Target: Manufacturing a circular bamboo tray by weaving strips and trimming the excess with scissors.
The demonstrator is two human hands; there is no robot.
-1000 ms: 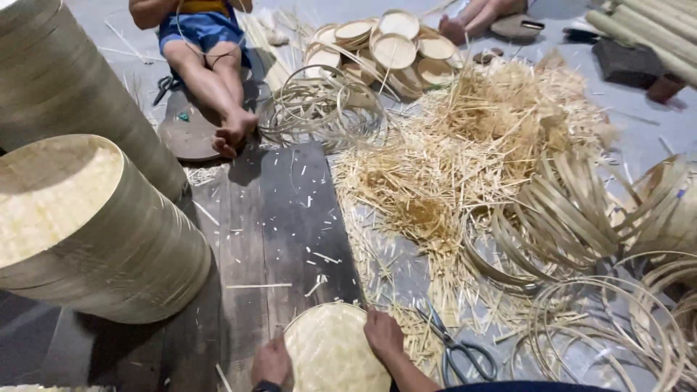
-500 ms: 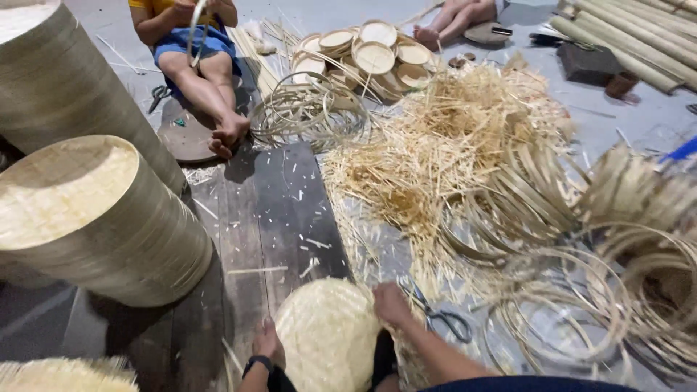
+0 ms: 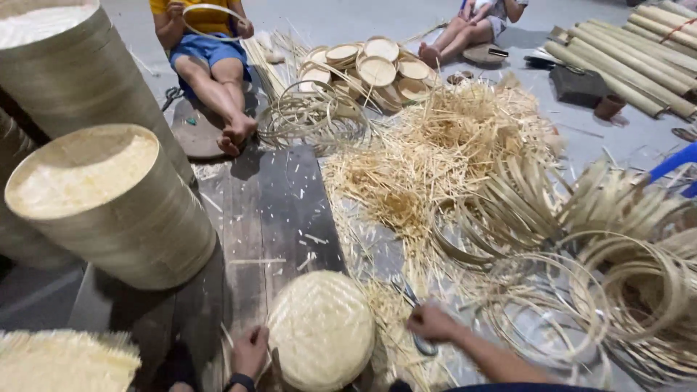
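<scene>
Your right hand (image 3: 430,321) has just been leaving the woven bamboo disc (image 3: 320,328) and is now closing on the scissors (image 3: 414,313) at its three o'clock. Your left hand (image 3: 250,350) is gripping the disc's rim at eight o'clock, on the dark wooden board (image 3: 268,203).

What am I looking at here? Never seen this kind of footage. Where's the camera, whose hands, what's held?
There is no machine: a person wears a camera on the head, looking down at their own hands. The left hand steadies a round woven bamboo disc by its edge. The right hand rests on scissors lying among loose bamboo strips. Stacked woven cylinders stand on the left, coiled bamboo hoops on the right. Across the floor, a seated person holds a hoop.
</scene>
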